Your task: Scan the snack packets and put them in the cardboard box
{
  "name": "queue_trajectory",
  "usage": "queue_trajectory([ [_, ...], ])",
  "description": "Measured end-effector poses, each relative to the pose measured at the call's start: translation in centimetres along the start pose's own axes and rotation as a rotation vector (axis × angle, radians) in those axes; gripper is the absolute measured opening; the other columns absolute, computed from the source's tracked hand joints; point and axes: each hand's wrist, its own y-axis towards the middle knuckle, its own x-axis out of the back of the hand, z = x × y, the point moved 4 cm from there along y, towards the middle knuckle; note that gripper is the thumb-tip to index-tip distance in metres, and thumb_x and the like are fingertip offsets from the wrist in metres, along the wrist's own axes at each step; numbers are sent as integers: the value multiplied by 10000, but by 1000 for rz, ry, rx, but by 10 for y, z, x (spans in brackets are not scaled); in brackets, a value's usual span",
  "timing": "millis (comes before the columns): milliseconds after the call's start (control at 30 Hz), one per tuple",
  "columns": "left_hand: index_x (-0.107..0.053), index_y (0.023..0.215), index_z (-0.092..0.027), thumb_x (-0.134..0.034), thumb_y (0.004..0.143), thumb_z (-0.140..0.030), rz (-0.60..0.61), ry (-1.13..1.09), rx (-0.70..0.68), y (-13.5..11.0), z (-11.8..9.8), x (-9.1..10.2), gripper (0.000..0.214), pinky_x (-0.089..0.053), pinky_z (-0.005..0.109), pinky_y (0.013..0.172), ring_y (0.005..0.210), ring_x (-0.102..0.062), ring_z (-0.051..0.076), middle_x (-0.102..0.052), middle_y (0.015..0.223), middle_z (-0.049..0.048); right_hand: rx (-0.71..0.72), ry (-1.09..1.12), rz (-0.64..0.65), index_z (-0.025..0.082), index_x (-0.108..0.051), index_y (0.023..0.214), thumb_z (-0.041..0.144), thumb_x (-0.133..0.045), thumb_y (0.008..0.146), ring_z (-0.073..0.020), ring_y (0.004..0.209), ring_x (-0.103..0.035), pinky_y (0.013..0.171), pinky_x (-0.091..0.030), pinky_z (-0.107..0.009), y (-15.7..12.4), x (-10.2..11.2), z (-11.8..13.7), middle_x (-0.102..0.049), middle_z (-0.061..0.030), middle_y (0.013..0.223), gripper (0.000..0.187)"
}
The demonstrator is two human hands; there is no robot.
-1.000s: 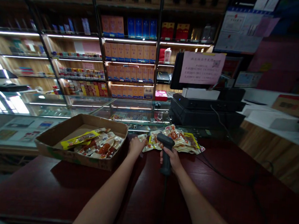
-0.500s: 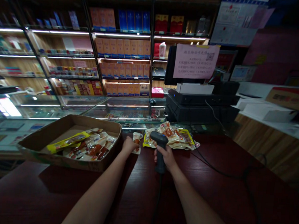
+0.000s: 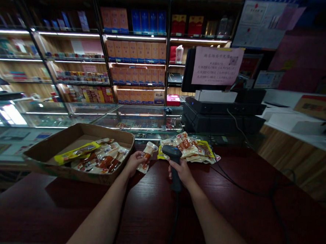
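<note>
My left hand [image 3: 135, 162] is closed on the left side of a clear-and-white snack packet [image 3: 149, 155] with brown food inside, tilted, just right of the cardboard box. In my right hand [image 3: 181, 171] is a dark barcode scanner [image 3: 172, 151], held upright by its handle with its head toward the left. The open cardboard box [image 3: 123, 133] holds similar packets [image 3: 105, 159] and yellow packets [image 3: 76, 153]. Behind the scanner lies a pile of packets [image 3: 187, 145], some of them yellow, partly hidden by the scanner.
A dark red table [image 3: 146, 216] carries the box and pile. The scanner's cable [image 3: 176, 218] hangs toward me; another black cable [image 3: 239, 187] crosses the right side. Behind stand a glass counter [image 3: 141, 122] and a monitor [image 3: 188, 70] with a pink notice, above a black cash drawer [image 3: 221, 120].
My left hand has moved slightly left and toward me, and the packet in it is now tilted and shows more. The scanner stays nearly in place. The view has shifted slightly.
</note>
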Motion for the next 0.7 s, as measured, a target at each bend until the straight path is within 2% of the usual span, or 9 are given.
queue_trajectory([
  [233, -492, 807, -150, -778, 440, -280, 37, -74, 26, 2, 1, 3, 483, -483, 312, 571, 568, -628, 184, -649, 663, 12, -24, -50, 19, 159, -534, 812, 447, -655, 639, -114, 346, -530, 350, -440, -220, -3, -1, 1, -570, 45, 489, 357],
  [533, -503, 796, -147, -782, 456, -278, 75, -66, 22, 0, 3, 2, 458, -468, 285, 548, 550, -618, 167, -662, 679, 26, -29, -71, 23, 157, -515, 656, 453, -639, 647, -114, 337, -520, 340, -419, -221, -2, -4, -4, -554, 35, 468, 321],
  [700, -502, 778, -147, -784, 452, -286, 83, -63, 23, -1, 0, 0, 453, -465, 288, 548, 531, -607, 160, -656, 654, 23, -26, -66, 19, 156, -515, 636, 447, -650, 648, -112, 339, -524, 341, -430, -218, -2, -4, -3, -556, 33, 466, 321],
])
